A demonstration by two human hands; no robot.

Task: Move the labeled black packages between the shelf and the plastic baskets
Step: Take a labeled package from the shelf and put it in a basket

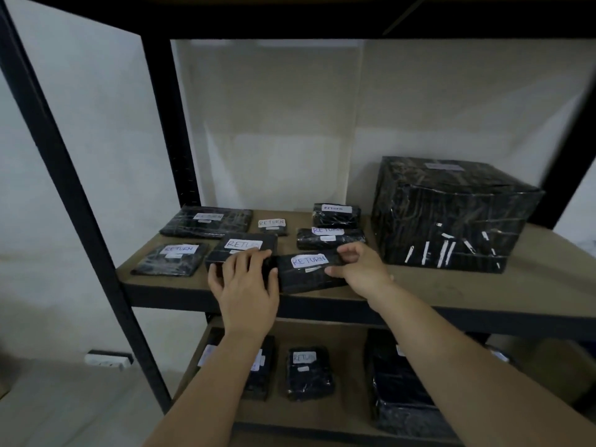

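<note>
A flat black package labeled RETURN (311, 272) lies at the front edge of the brown shelf board (451, 285). My right hand (361, 269) grips its right end, thumb below and fingers on top. My left hand (246, 285) rests with spread fingers over its left end and over the front of a second RETURN package (245, 248) just behind. Several more labeled black packages lie further back: one at the left front (171, 259), a wide one (208, 221), a small one (272, 225) and two stacked-looking ones (330, 237), (335, 214). No baskets are in view.
A large black-wrapped box (451, 214) stands on the right of the shelf. The lower shelf holds more black packages (309, 372), (400, 391). Black metal uprights (80, 204) frame the left side. A white power strip (108, 359) sits by the floor at the left.
</note>
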